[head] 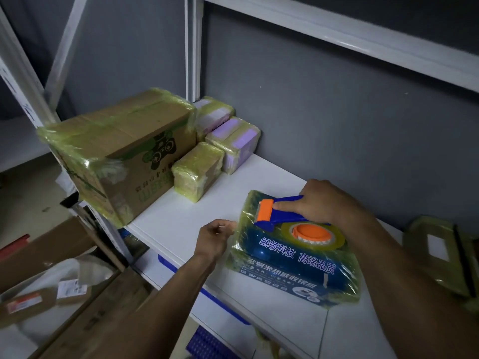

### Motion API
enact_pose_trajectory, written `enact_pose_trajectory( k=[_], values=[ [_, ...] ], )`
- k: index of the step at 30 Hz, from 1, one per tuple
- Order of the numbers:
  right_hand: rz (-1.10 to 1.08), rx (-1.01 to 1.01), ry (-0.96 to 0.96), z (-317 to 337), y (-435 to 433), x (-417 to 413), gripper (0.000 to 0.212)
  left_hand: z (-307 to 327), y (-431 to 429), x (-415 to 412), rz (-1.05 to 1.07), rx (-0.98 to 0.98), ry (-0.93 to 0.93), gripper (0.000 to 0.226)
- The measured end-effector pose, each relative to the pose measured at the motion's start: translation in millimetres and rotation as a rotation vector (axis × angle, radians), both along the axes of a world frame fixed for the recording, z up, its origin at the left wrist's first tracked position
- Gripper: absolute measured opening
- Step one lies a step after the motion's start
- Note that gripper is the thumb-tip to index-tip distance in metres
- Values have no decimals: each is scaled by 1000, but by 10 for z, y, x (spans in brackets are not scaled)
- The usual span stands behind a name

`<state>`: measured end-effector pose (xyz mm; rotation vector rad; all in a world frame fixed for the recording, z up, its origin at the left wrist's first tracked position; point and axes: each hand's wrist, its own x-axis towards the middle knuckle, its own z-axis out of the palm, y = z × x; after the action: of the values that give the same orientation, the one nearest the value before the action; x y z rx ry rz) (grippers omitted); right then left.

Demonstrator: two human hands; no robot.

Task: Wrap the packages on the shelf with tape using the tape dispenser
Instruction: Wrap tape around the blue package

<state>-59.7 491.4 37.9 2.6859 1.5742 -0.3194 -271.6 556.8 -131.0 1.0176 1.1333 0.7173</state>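
Two bare forearms reach in from the bottom edge toward a white shelf (181, 216).

At 7 o'clock, low and nearest, cardboard cartons (39, 301) with printed labels lie below the shelf; a blue crate (207, 343) shows under the shelf at 6 o'clock.

Just below centre, the left hand (216, 235) has its fingers curled, tips at the left edge of a blue package (293, 257). Whether they pinch the film there cannot be told.

The blue package lies flat on the shelf at 5 o'clock, near the front edge, covered in yellowish clear tape, with white Chinese lettering.

On top of its far end rests a blue and orange tape dispenser (285, 216), its tape roll (337, 237) toward 4 o'clock. The right hand (324, 200) grips the dispenser's blue handle, index finger laid straight along it toward the orange head.

At 3 o'clock, by the right edge, sits another taped parcel (440, 255).

Farther back, at 9 o'clock, a large cardboard box (119, 154) wrapped in yellow-green tape stands on the shelf's left end. Just beside it, toward centre, is a small wrapped package (197, 171), and behind that, at 11 o'clock, purple wrapped packages (233, 143).

A grey wall (337, 112) stands behind.
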Motion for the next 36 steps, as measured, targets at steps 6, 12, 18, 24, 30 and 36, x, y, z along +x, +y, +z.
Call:
enact_pose_trajectory(
  k=[6, 12, 18, 24, 30, 36],
  values=[
    [34, 140, 2, 8, -97, -84, 75, -18, 42, -38, -152, 175, 138, 11],
    [66, 203, -34, 48, -121, -118, 71, -3, 51, -165, -169, 268, 163, 15],
    [37, 421, 31, 50, -160, -92, 43, 440, 1, -7, -317, 317, -49, 29],
    [44, 266, 452, -32, -440, 121, 18, 383, -38, 19, -349, 468, 123, 37],
    [-43, 307, 526, -67, -598, 179, 32, 363, 20, -57, -525, 703, 257, 43],
    [-46, 335, 714, -20, -654, 223, 33, 384, -55, -141, -576, 1048, 490, 51]
  ],
)
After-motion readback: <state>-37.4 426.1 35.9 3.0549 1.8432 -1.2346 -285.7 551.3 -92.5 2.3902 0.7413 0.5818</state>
